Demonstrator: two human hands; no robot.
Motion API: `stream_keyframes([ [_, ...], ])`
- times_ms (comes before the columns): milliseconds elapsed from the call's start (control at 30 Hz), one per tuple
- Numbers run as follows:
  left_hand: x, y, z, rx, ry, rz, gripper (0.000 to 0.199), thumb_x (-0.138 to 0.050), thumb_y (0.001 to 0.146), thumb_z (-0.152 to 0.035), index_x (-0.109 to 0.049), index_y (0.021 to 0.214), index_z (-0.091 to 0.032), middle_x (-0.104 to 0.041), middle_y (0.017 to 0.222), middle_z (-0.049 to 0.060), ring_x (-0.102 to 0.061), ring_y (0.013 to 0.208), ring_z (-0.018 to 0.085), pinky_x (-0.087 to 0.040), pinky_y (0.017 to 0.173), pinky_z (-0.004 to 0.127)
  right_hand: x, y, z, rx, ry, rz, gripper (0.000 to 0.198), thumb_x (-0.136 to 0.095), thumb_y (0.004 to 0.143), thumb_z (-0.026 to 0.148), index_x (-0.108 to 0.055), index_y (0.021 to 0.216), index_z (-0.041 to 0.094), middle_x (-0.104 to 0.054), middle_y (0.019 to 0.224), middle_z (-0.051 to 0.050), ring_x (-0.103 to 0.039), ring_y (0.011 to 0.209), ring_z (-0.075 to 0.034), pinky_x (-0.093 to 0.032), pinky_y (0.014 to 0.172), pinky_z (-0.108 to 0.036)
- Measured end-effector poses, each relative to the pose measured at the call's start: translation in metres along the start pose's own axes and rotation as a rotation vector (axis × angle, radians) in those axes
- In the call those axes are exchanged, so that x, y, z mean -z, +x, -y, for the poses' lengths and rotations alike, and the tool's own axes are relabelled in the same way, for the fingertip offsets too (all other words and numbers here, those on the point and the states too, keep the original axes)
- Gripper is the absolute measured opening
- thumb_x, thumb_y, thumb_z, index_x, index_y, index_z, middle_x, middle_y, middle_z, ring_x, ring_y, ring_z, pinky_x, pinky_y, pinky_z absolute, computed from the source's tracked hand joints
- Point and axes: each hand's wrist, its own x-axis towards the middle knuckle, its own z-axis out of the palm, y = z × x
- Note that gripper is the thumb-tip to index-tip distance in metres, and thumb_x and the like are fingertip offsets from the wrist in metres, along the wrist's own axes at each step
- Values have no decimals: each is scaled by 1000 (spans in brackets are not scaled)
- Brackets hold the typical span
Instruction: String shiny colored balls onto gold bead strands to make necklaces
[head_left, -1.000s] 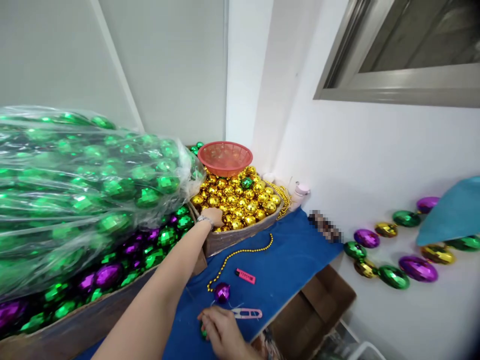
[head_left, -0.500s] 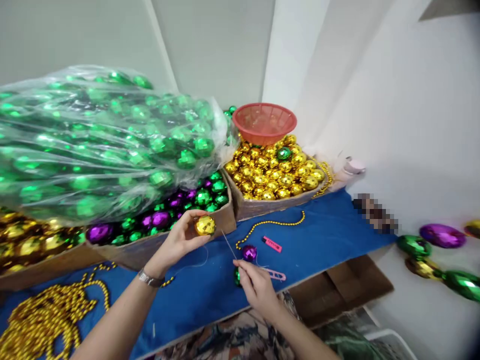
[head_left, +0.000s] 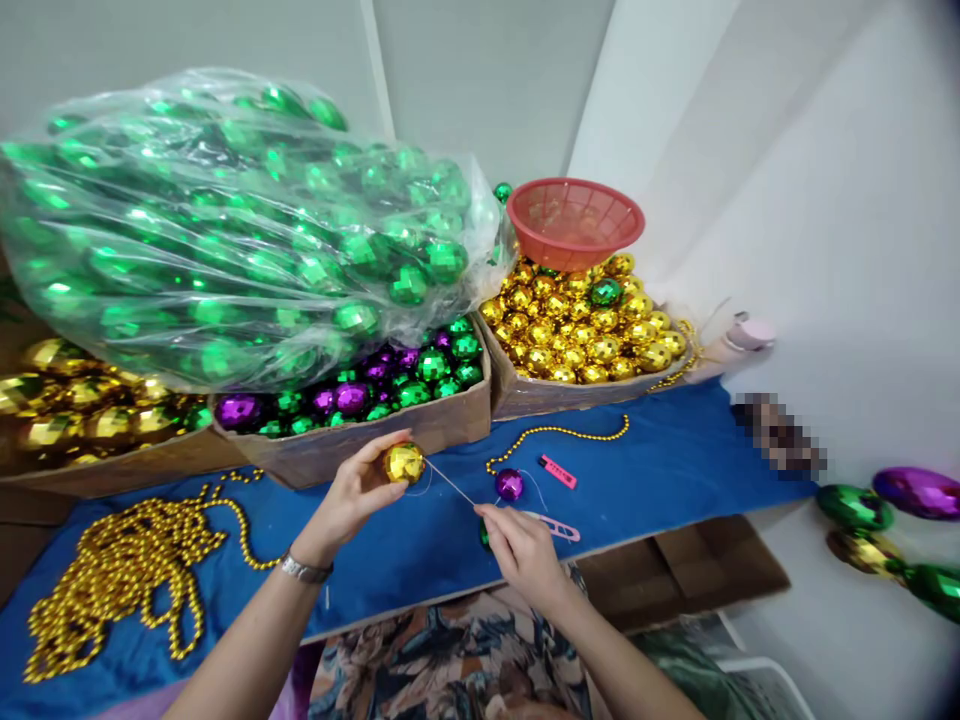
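Between thumb and fingers, my left hand (head_left: 356, 495) holds a shiny gold faceted ball (head_left: 405, 462) above the blue cloth. My right hand (head_left: 525, 550) pinches a long thin needle (head_left: 450, 482), its far tip at the right side of the gold ball. Whether the tip is inside the ball, I cannot tell. A thin thread loops below the ball and near a purple ball (head_left: 509, 485) on the cloth. Partly behind my right hand lies a green ball (head_left: 484, 536), along with a pink slotted tool (head_left: 561, 528).
Gold bead strings (head_left: 127, 570) are heaped at left. Behind stand a box (head_left: 360, 450) of green and purple balls and a box (head_left: 555, 398) of gold balls with a red basket (head_left: 577, 245) on top. A bag of green balls (head_left: 247, 230) and a pink lighter (head_left: 557, 471) are also there.
The needle's tip, apart from the gold ball before, now meets its side. My hands have come closer together. The whole view has shifted, with the boxes appearing farther right and higher.
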Motion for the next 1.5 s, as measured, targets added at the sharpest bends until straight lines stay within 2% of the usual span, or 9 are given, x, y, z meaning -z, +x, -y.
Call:
stream_keyframes([
  [167,5,0,4,-69,0,24,59,-81,64,-17,-61,118,-20,-60,126,14,-61,105,24,-51,88,30,1,-4,-5,6,-63,42,30,-39,99,17,-61,119,19,-71,97,-7,-67,82,-16,-52,75,-27],
  [333,17,-2,0,-46,177,131,56,-76,72,-22,-55,124,-21,-58,125,11,-60,103,23,-51,86,32,6,-3,-15,125,-360,31,30,-40,98,16,-64,115,17,-65,74,-5,-61,65,-16,-46,62,-26],
  [433,12,-6,0,-26,253,176,56,-76,73,-24,-56,126,-20,-60,116,10,-59,100,22,-50,85,31,2,2,-14,178,-443,29,30,-40,98,16,-66,112,18,-61,67,-3,-58,61,-16,-43,59,-27],
  [533,-6,-12,8,3,176,190,58,-76,73,-24,-55,127,-21,-60,113,9,-59,100,22,-50,85,31,-6,5,-9,168,-346,41,30,-38,98,16,-65,111,17,-64,72,-4,-60,64,-16,-46,62,-27],
  [667,-28,-19,23,41,-97,89,59,-78,70,-21,-52,123,-24,-58,120,9,-61,102,24,-53,82,35,-15,2,-6,78,-104,47,28,-37,99,18,-63,109,18,-70,84,-6,-66,74,-16,-51,69,-27],
  [767,-34,-22,28,35,-186,46,56,-81,66,-20,-55,115,-23,-58,121,9,-62,98,23,-54,79,33,-17,-3,-8,48,-19,69,27,-37,100,18,-62,110,19,-71,91,-7,-67,79,-17,-53,73,-27],
  [933,-35,-28,28,-14,-112,22,58,-83,63,-16,-55,115,-22,-60,115,8,-61,92,19,-52,80,30,-18,-7,-11,52,-51,73,27,-37,99,17,-61,111,19,-71,90,-6,-67,77,-17,-52,69,-28],
  [1233,-34,-33,36,16,-204,-10,56,-82,66,-17,-55,115,-24,-58,119,7,-59,94,17,-51,80,29,-22,-7,-10,82,-45,81,27,-36,99,16,-61,108,19,-71,91,-7,-68,78,-17,-53,70,-28],
  [1500,-24,-48,40,57,-289,-49,57,-84,63,-17,-56,112,-23,-59,116,7,-60,90,17,-52,76,29,-33,-11,-6,54,165,142,25,-39,98,16,-62,107,20,-72,95,-6,-69,85,-17,-53,73,-25],
])
